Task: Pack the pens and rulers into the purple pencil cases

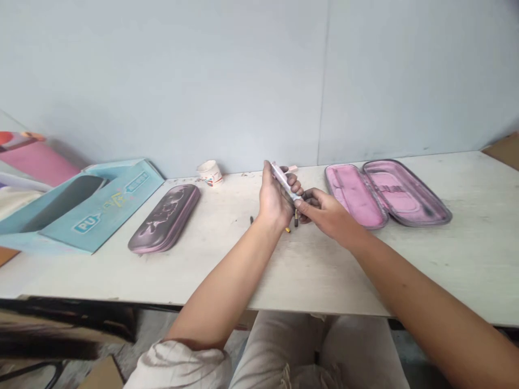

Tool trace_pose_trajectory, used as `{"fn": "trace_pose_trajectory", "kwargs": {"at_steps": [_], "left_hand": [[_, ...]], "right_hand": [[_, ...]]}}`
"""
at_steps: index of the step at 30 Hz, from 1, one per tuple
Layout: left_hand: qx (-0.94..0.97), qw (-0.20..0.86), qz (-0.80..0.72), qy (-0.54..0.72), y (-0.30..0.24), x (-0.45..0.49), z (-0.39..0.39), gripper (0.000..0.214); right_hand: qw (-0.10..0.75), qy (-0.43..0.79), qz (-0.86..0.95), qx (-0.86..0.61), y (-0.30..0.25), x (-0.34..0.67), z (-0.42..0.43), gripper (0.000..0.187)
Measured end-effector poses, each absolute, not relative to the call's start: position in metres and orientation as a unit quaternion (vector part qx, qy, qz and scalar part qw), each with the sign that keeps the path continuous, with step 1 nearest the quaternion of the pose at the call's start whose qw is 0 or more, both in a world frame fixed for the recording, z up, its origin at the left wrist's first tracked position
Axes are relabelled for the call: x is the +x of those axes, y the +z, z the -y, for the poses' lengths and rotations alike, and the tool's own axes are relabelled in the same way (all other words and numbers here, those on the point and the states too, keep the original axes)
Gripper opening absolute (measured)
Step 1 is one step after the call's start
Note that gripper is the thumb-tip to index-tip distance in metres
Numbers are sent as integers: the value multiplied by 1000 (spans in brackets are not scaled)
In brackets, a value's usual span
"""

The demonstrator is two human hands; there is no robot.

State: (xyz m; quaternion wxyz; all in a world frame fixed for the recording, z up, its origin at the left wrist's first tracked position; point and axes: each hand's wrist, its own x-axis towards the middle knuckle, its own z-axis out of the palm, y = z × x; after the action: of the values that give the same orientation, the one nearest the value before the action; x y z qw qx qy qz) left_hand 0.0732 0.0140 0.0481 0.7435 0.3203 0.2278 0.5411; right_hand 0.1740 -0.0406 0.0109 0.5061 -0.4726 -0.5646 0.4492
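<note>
1. Gripping a slim pink-and-white tube (283, 180), the closed left hand (277, 199) wraps its middle, with the upper end tilted clear of the fingers.
2. Pinching toward the tube's lower end, the right hand (325, 212) is partly closed, its thumb and fingertips at the tube.
3. Just below both hands, small dark pieces (296, 219) lie on the pale table (324, 275).
4. Right of the hands lies an open pink-lined case (354, 194); left of them, a closed mauve case (164, 219).

The left hand (275, 197) grips a tilted white-and-pink pen (283, 181), the right hand (326, 210) pinching its lower end, above small dark bits (295, 219) on a white table (324, 270), between a closed case (164, 219) at left and an open pink-lined case (387, 194) at right.
</note>
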Motion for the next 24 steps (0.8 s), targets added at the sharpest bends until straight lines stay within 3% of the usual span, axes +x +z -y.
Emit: {"fn": "trace_pose_trajectory", "kwargs": {"at_steps": [4,7,10,14,17,24], "left_hand": [[477,701,-247,469,55,126,-11,39],[636,622,-277,362,48,165,-7,43],[812,451,-298,219,33,195,0,52],[933,220,-280,56,13,216,9,56],[947,163,-273,39,7,217,12,52],[926,186,-298,137,15,161,5,39]], "right_hand": [[519,316,556,-567,22,231,50,33],[497,117,524,-681,24,280,62,33],[405,-55,451,-793,15,321,73,33],[233,-179,443,-847,-8,353,78,34],[165,-238,474,-831,-20,361,78,34],[201,-254,546,-772,-19,329,75,35]]}}
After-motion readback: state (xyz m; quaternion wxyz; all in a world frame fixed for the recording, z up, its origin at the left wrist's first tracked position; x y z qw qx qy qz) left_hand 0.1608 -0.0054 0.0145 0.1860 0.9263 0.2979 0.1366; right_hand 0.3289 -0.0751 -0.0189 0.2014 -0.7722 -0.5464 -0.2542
